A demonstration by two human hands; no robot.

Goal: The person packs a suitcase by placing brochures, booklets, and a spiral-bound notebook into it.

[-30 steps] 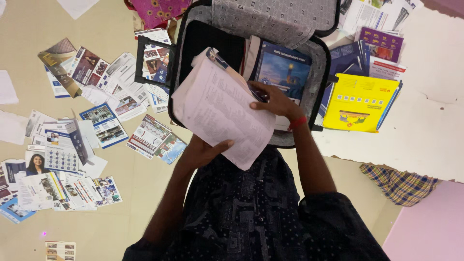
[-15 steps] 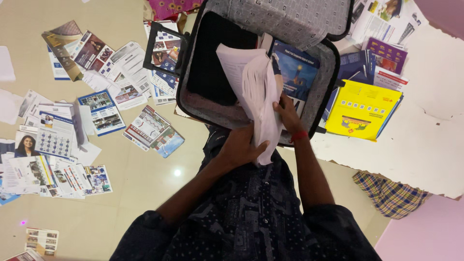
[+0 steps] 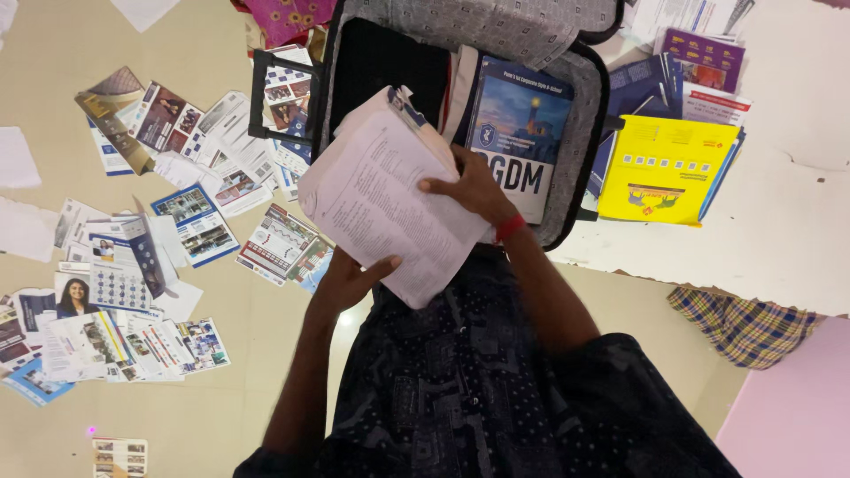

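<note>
Both hands hold a thick stack of white printed papers over an open grey suitcase. My left hand grips the stack's lower edge from beneath. My right hand lies on top of the stack at its right side, with a red band at the wrist. The printed top sheet faces up. Inside the suitcase, to the right of the stack, lies a blue booklet with a lighthouse picture. A black compartment shows at the suitcase's left.
Several brochures and leaflets are scattered over the beige floor at left. A yellow booklet lies on dark blue folders at right, on a white sheet. A checked cloth lies lower right and a pink floral cloth at top.
The stack, held upright on edge half a second ago, now lies flat with its printed face up. My right hand has moved onto its top; my left hand stays under the lower edge.
</note>
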